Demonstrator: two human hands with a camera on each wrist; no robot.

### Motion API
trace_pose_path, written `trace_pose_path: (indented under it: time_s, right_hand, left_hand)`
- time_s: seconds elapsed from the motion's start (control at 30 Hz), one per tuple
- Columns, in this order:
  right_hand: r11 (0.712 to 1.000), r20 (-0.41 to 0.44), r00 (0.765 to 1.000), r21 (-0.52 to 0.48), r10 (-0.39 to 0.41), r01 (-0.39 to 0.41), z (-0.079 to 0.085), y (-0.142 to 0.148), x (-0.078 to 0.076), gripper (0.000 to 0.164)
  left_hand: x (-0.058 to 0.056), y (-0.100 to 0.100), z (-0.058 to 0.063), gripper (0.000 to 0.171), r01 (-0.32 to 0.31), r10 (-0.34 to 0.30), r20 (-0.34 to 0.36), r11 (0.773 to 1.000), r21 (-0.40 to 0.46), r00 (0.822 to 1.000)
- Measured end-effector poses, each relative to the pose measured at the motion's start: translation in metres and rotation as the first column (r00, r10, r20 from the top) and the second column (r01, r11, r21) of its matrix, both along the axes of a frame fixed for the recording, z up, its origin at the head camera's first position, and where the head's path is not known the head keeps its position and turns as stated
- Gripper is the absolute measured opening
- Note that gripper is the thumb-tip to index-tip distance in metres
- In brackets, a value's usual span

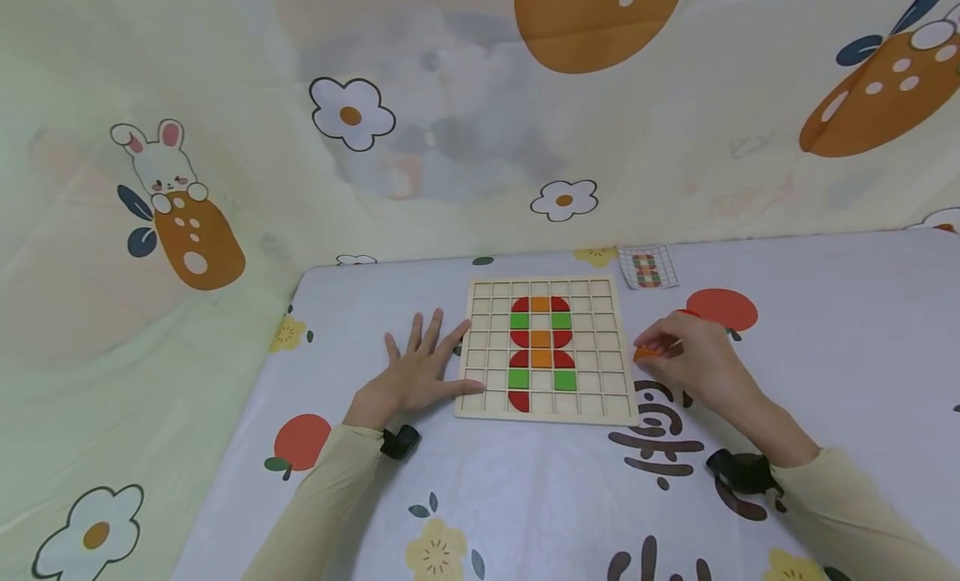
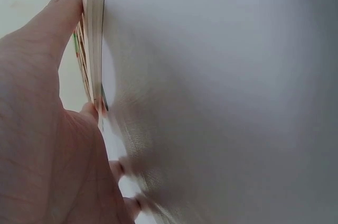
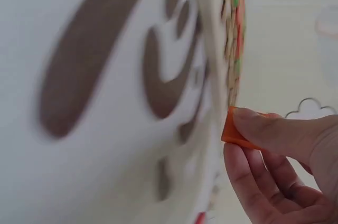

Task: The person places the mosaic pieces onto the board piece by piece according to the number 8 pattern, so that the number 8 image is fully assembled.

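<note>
A wooden grid board (image 1: 600, 398) lies on the cloth, with red rounded tiles (image 1: 519, 401), green square tiles (image 1: 566, 381) and orange square tiles (image 1: 541, 358) in its middle cells. My left hand (image 1: 411, 379) is spread flat at the board's left side, thumb and index finger touching its edge. In the left wrist view, the thumb (image 2: 63, 2) lies against the board's side. Just right of the board, my right hand (image 1: 697, 356) pinches an orange square tile (image 3: 237, 133) between thumb and fingers. A red piece (image 1: 687, 313) shows partly behind that hand.
A small pattern card (image 1: 648, 267) with a matching coloured design lies behind the board's far right corner. Printed cloth (image 1: 525, 498) covers the table, and a printed curtain (image 1: 450, 189) hangs along the back and left.
</note>
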State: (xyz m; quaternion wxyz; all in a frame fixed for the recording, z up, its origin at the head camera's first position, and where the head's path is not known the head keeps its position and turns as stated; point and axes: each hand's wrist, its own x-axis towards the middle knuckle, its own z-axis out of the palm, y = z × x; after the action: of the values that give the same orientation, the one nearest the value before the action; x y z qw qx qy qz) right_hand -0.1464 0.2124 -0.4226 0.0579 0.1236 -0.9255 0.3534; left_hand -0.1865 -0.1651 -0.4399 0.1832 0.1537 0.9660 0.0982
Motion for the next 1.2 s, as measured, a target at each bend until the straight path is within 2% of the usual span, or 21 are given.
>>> trace_pose_path:
  time_s: [0.1,0.2,0.37,0.5,0.57,0.67,0.83,0.97,1.2]
  right_hand:
    - [1.0,-0.068,0.998,-0.018,0.005,-0.007,0.006,-0.008,0.001,0.026]
    - [0.997,-0.082,0.995,-0.052,0.051,-0.055,0.015,-0.023,0.002,0.025]
    - [0.976,0.003,0.984,-0.123,0.181,-0.179,0.022,-0.056,0.006,0.02]
    - [0.941,0.047,0.952,-0.177,0.301,-0.289,0.015,-0.078,0.009,0.018]
    - [0.929,0.054,0.939,-0.173,0.341,-0.327,0.01,-0.085,0.01,0.017]
    - [0.926,0.079,0.93,-0.152,0.36,-0.346,0.005,-0.093,0.012,0.015]
    - [0.93,0.101,0.928,-0.132,0.358,-0.344,0.001,-0.098,0.013,0.015]
    - [0.93,0.085,0.929,-0.112,0.359,-0.35,0.001,-0.1,0.013,0.015]
    - [0.929,0.055,0.927,-0.014,0.37,-0.37,-0.002,-0.104,0.011,0.014]
  left_hand:
    - [0.0,0.001,-0.001,0.103,0.0,0.0,0.0,1.0,-0.003,1.0]
    - [0.0,0.001,-0.001,0.104,0.0,0.0,0.001,1.0,-0.011,1.0]
    - [0.0,0.003,0.0,0.104,0.0,0.0,0.0,1.0,-0.019,1.0]
    - [0.0,0.004,0.001,0.104,0.004,-0.003,0.005,0.999,-0.034,1.0]
    - [0.0,0.005,0.002,0.104,0.006,-0.006,0.006,0.999,-0.04,1.0]
    - [0.0,0.006,0.002,0.104,0.007,-0.007,0.006,0.999,-0.047,1.0]
    - [0.0,0.005,0.002,0.104,0.001,-0.001,0.009,0.999,-0.043,1.0]
    - [0.0,0.003,0.002,0.104,-0.002,0.002,0.004,0.999,-0.042,1.0]
    - [0.0,0.002,0.0,0.104,-0.01,0.01,0.005,0.999,-0.045,1.0]
